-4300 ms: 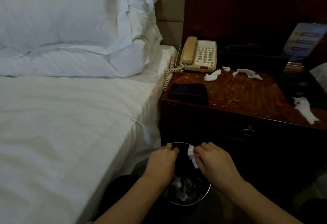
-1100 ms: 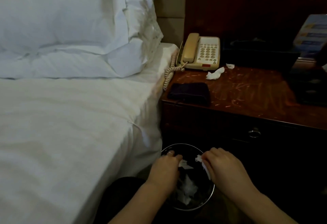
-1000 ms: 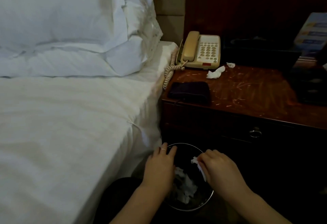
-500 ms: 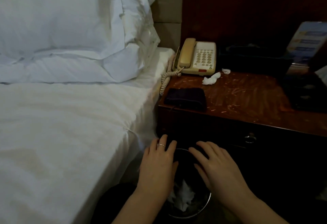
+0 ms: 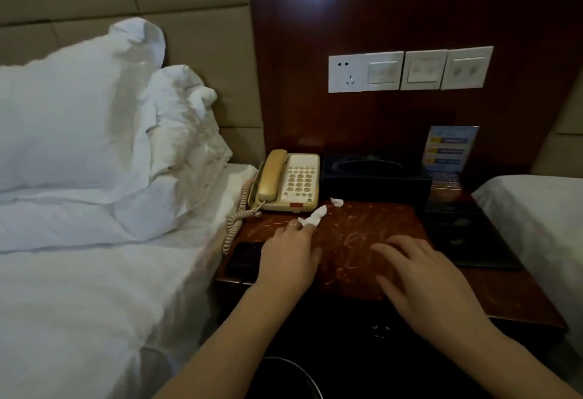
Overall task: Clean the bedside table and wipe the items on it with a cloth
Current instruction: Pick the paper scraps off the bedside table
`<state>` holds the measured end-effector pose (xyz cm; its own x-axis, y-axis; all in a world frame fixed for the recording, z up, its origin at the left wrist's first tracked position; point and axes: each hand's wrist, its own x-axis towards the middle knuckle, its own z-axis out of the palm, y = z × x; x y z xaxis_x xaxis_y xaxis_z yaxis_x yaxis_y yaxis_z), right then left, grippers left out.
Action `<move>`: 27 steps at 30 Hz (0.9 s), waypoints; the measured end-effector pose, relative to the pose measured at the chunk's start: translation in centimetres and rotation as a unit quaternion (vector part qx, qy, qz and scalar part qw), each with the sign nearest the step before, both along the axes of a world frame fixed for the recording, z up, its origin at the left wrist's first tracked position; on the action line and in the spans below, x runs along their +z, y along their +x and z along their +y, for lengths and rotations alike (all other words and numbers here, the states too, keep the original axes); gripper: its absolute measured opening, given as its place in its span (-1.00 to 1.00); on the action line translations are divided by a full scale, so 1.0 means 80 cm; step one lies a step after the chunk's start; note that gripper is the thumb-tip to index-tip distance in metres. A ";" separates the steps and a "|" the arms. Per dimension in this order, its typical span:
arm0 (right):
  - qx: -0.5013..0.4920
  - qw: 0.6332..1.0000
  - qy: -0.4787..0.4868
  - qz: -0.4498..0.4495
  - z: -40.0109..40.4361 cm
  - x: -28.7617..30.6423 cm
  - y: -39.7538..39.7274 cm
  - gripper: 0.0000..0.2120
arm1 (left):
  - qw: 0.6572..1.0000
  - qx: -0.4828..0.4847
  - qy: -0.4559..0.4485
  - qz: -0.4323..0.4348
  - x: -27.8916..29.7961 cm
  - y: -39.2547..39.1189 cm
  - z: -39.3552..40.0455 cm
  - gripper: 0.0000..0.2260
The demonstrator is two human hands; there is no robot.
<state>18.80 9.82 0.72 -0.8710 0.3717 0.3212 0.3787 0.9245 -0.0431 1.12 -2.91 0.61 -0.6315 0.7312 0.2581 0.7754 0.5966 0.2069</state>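
Note:
The wooden bedside table [image 5: 362, 228] is streaked with pale marks. My left hand [image 5: 290, 256] reaches over its left part, and its curled fingertips pinch a crumpled white tissue [image 5: 314, 218] just in front of the cream telephone [image 5: 287, 181]. A smaller tissue scrap [image 5: 337, 202] lies a little further back. A dark folded cloth [image 5: 243, 258] sits at the table's front left corner, partly hidden by my left hand. My right hand [image 5: 422, 275] is spread flat with straight fingers over the table's front middle and holds nothing.
A black tissue box [image 5: 375, 174] stands behind, a blue sign card [image 5: 451, 152] at the back right, a dark tray [image 5: 467, 241] on the right side. The waste bin's rim [image 5: 296, 367] shows below. White beds flank the table [image 5: 79, 272], [image 5: 536, 209].
Both hands rose from the waste bin to the table top. The left hand reached the crumpled tissue by the telephone. The view tilted up to the wall.

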 end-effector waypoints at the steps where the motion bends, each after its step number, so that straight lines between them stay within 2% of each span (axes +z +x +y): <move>1: 0.000 1.000 0.004 0.003 0.009 -0.001 -0.007 -0.51 | 1.000 0.003 -0.005 0.005 0.000 -0.012 0.013 -0.65; 6: -0.016 1.000 0.007 0.012 0.056 -0.006 -0.068 -0.54 | 0.998 0.012 -0.024 0.049 -0.011 -0.057 0.070 -0.70; 10: -0.023 1.000 0.011 0.002 0.091 -0.016 -0.132 -0.57 | 0.999 0.010 -0.028 0.045 -0.026 -0.081 0.099 -0.73; 15: -0.013 1.000 0.025 -0.006 0.119 -0.031 -0.196 -0.60 | 0.999 -0.023 -0.031 0.002 -0.037 -0.104 0.105 -0.76; 20: -0.013 1.000 0.020 0.001 0.129 -0.041 -0.241 -0.63 | 0.999 -0.030 -0.014 0.017 -0.030 -0.109 0.098 -0.76; 27: -0.046 0.998 0.039 -0.034 0.130 -0.048 -0.258 -0.81 | 0.998 -0.043 0.034 0.037 -0.012 -0.110 0.079 -0.75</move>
